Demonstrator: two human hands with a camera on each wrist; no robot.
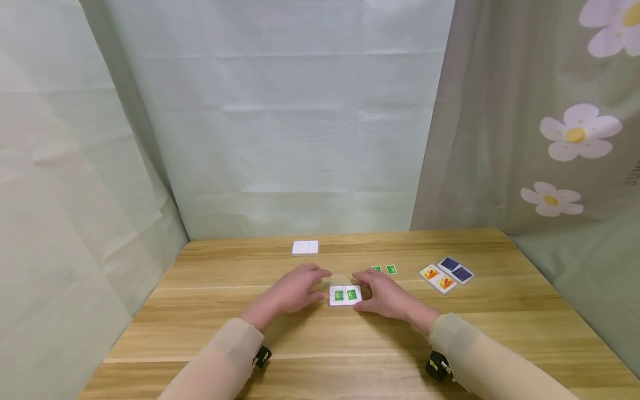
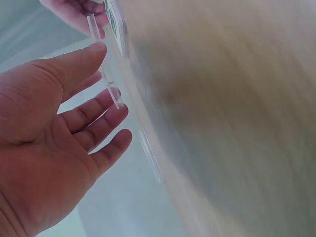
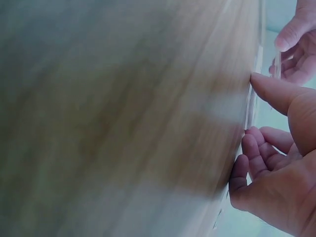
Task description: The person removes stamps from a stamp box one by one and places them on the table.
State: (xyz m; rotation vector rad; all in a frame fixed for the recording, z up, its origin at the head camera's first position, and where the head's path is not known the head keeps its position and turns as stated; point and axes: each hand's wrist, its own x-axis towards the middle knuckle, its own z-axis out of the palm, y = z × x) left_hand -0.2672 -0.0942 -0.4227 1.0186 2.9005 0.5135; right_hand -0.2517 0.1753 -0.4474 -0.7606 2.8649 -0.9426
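Note:
On the table between the hands lies a flat white case [image 1: 345, 303] with two green picture cards [image 1: 352, 294] side by side. My left hand [image 1: 299, 290] is at its left and holds a thin clear plastic cover [image 2: 109, 84] on edge between thumb and fingers, raised above the case. From the right, my right hand [image 1: 384, 294] grips the case, thumb at its near corner and fingers at the far side. In the right wrist view the case [image 3: 251, 106] shows only as a thin edge at the right thumb and fingertips.
Two loose green cards [image 1: 391, 269] lie just beyond the right hand. Farther right are a case with orange pictures [image 1: 438, 278] and one with dark blue panels [image 1: 456, 270], touching or overlapping. A plain white case [image 1: 305, 248] lies near the table's back edge, before a curtain [image 1: 300, 139].

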